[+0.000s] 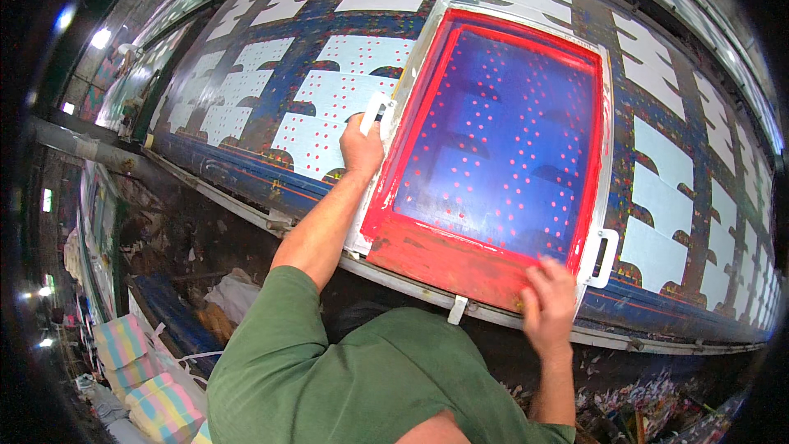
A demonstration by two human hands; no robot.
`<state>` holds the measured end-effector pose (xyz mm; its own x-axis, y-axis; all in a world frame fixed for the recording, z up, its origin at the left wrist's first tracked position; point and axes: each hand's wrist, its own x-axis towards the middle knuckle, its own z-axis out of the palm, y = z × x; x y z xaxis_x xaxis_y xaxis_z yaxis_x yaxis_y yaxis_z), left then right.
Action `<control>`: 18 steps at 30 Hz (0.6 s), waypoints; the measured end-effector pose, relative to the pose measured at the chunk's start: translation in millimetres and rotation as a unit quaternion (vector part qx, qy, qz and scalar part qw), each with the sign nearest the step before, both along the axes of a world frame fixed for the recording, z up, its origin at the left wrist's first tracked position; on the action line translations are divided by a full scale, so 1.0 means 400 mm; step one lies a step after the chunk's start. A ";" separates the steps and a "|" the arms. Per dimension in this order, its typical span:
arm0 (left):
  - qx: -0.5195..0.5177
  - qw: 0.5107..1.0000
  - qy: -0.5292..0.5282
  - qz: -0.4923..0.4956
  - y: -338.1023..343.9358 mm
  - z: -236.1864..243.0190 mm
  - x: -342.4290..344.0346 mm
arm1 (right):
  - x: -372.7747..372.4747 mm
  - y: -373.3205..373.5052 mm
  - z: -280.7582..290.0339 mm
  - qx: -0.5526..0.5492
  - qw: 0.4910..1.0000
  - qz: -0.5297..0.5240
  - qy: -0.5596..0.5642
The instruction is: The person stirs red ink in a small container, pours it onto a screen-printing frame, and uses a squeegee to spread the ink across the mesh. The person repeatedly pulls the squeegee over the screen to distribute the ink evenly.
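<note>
A screen-printing frame with red-smeared borders lies tilted on the long printing table. Its blue mesh carries many small red dots. My left hand is closed around the white handle on the frame's left side. At the lower right corner, my right hand is over the red lower border, fingers bent and apart, slightly blurred, with nothing visible in them. Close by that hand is a second white handle on the frame's right side. Pale cut fabric pieces left of the frame bear red dots.
Plain pale fabric pieces lie in rows on the table to the right. A metal rail runs along its near edge. Striped pastel bundles sit at lower left. Colourful scraps litter the lower right.
</note>
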<state>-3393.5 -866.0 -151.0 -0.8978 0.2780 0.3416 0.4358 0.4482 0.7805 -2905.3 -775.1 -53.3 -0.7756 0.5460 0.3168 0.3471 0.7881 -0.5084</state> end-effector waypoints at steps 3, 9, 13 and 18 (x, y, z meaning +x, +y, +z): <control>-0.005 1.000 0.004 -0.001 0.002 0.004 0.004 | -0.046 -0.077 -0.004 0.009 0.996 0.081 -0.028; -0.017 0.999 -0.030 -0.013 0.004 0.009 0.012 | -0.080 -0.121 -0.031 0.074 0.990 0.089 -0.078; -0.022 0.997 -0.071 -0.022 0.003 0.015 0.015 | -0.110 -0.105 0.002 0.138 0.982 0.108 -0.070; 0.003 0.999 -0.035 -0.026 0.000 0.022 0.021 | -0.214 -0.106 0.048 0.131 0.980 0.071 -0.128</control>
<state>-3385.3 -866.1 -142.1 -0.9041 0.3234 0.2795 0.4022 0.4224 0.8123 -2991.1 -817.6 -34.1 -0.9107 0.3518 0.2166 0.3136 0.9299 -0.1921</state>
